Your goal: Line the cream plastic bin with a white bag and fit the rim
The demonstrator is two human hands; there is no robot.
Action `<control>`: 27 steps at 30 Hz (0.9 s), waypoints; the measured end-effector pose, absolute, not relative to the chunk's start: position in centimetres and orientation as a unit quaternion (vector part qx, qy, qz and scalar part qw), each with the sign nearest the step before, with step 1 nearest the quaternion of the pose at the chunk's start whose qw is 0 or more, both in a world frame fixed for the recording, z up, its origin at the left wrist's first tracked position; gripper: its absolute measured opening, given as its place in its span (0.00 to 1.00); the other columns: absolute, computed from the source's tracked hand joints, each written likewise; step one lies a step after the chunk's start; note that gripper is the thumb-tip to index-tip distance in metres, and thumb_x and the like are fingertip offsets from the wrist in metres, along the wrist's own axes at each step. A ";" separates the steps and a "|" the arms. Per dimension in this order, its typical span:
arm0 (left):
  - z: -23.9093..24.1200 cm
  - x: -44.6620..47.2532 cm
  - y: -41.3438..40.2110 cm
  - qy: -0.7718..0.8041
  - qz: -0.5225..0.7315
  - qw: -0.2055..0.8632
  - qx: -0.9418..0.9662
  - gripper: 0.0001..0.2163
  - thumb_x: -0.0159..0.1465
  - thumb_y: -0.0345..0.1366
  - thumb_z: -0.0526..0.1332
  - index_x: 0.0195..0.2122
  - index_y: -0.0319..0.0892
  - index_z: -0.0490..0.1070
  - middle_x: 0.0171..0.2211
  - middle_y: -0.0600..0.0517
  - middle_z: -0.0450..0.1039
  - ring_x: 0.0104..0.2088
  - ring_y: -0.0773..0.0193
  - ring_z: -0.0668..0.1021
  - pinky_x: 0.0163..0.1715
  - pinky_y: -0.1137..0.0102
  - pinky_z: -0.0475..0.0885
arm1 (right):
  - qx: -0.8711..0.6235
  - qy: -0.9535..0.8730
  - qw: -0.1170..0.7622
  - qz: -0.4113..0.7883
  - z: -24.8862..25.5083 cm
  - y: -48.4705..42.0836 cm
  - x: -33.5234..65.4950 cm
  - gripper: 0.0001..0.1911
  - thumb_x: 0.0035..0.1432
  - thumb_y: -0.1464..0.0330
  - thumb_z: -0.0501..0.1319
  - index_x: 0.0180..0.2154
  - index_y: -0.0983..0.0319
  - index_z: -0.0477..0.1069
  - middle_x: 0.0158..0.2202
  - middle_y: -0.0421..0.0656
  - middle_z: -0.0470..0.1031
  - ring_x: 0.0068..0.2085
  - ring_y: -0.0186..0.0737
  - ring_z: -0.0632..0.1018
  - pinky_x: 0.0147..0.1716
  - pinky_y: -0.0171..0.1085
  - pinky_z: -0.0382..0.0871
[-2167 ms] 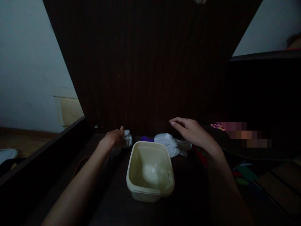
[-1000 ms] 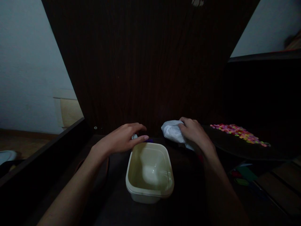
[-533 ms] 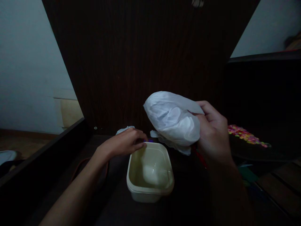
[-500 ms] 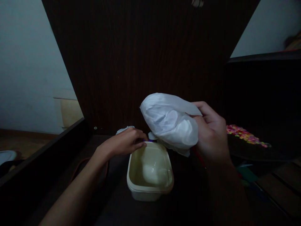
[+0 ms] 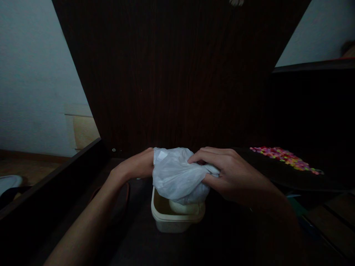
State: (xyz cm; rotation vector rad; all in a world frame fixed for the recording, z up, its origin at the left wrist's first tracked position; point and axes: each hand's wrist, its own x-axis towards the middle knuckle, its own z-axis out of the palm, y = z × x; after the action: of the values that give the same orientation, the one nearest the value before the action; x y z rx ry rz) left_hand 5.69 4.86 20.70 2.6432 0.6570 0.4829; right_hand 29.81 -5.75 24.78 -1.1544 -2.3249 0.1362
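Note:
A white plastic bag (image 5: 177,171), bulging with something inside, hangs over the far part of a cream plastic tub (image 5: 177,223). My right hand (image 5: 222,166) pinches the bag's gathered end between thumb and fingers. A pale rounded thing (image 5: 184,207) shows under the bag within the tub; I cannot tell whether it belongs to the bag's contents. My left hand (image 5: 140,162) reaches behind the bag at the tub's far left side, its fingers hidden by the plastic.
Dark wooden panels stand behind and along the left edge (image 5: 50,177) of this dark surface. A pile of small, bright multicoloured pieces (image 5: 288,159) lies to the right. Near my left forearm is a brown-edged dark object (image 5: 126,199).
My right hand has brought the white bag down and left from above the tub's right side to over its opening. The left hand stays at the tub's far side.

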 end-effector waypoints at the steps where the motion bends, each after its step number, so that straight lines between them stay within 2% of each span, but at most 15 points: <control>1: 20.8 5.8 5.0 0.236 0.162 0.190 0.939 0.08 0.64 0.27 0.60 0.37 0.40 0.79 0.37 0.51 0.82 0.36 0.62 0.81 0.38 0.73 0.73 | -0.439 -0.863 0.243 0.063 24.8 -5.9 30.1 0.13 0.57 0.76 0.60 0.43 0.59 0.77 0.41 0.38 0.79 0.42 0.37 0.78 0.43 0.35 0.65; 4: 20.9 5.7 5.2 0.254 0.149 0.185 0.938 0.07 0.65 0.27 0.59 0.37 0.39 0.78 0.35 0.51 0.81 0.35 0.62 0.82 0.35 0.73 0.71 | -0.461 -0.863 0.184 0.093 24.9 -5.9 30.5 0.18 0.56 0.75 0.61 0.48 0.59 0.77 0.44 0.40 0.80 0.45 0.40 0.78 0.47 0.36 0.65; 8: 21.0 5.5 5.0 0.251 0.144 0.199 0.936 0.06 0.64 0.27 0.59 0.36 0.40 0.76 0.34 0.51 0.81 0.35 0.62 0.82 0.33 0.74 0.70 | -0.464 -0.861 0.176 0.109 25.0 -5.7 30.3 0.18 0.56 0.74 0.61 0.49 0.59 0.77 0.45 0.41 0.80 0.45 0.40 0.78 0.48 0.36 0.66; 12: 21.2 5.5 4.7 0.237 0.158 0.227 0.931 0.11 0.64 0.25 0.59 0.46 0.41 0.76 0.42 0.49 0.82 0.42 0.61 0.82 0.40 0.73 0.73 | -0.468 -0.857 0.194 0.098 25.3 -5.8 30.2 0.22 0.57 0.73 0.62 0.54 0.58 0.75 0.44 0.40 0.79 0.44 0.39 0.78 0.47 0.35 0.66; 15: 21.5 5.4 4.4 0.228 0.151 0.245 0.930 0.15 0.65 0.24 0.56 0.50 0.41 0.76 0.44 0.50 0.82 0.43 0.62 0.82 0.42 0.73 0.73 | -0.473 -0.853 0.194 0.105 25.4 -5.9 30.1 0.24 0.60 0.71 0.61 0.58 0.56 0.72 0.49 0.41 0.79 0.48 0.40 0.78 0.49 0.36 0.67; 20: 21.9 5.5 3.9 0.258 0.161 0.209 0.930 0.18 0.66 0.22 0.55 0.52 0.42 0.76 0.47 0.48 0.83 0.46 0.61 0.83 0.43 0.72 0.74 | -0.465 -0.865 0.142 0.121 24.6 -5.7 29.7 0.21 0.61 0.70 0.61 0.56 0.55 0.75 0.50 0.42 0.80 0.51 0.46 0.78 0.51 0.40 0.67; 24: 22.1 5.7 3.5 0.249 0.164 0.211 0.931 0.16 0.67 0.22 0.56 0.51 0.42 0.77 0.46 0.49 0.83 0.45 0.61 0.83 0.44 0.72 0.74 | -0.480 -0.859 0.132 0.120 24.1 -5.6 29.3 0.22 0.60 0.69 0.61 0.56 0.55 0.75 0.54 0.42 0.79 0.54 0.49 0.77 0.52 0.41 0.68; 27: 22.0 5.9 3.4 0.240 0.155 0.211 0.935 0.14 0.68 0.25 0.57 0.50 0.42 0.77 0.45 0.50 0.83 0.45 0.60 0.84 0.44 0.72 0.74 | -0.473 -0.862 0.132 0.129 24.2 -5.7 29.0 0.21 0.58 0.71 0.61 0.53 0.56 0.78 0.51 0.43 0.81 0.50 0.48 0.80 0.46 0.38 0.71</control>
State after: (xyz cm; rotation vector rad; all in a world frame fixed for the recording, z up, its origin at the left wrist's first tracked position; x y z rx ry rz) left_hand 5.88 3.41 22.00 2.5972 0.6670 0.4310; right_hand 28.99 -5.70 24.22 -1.3719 -2.5001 0.3733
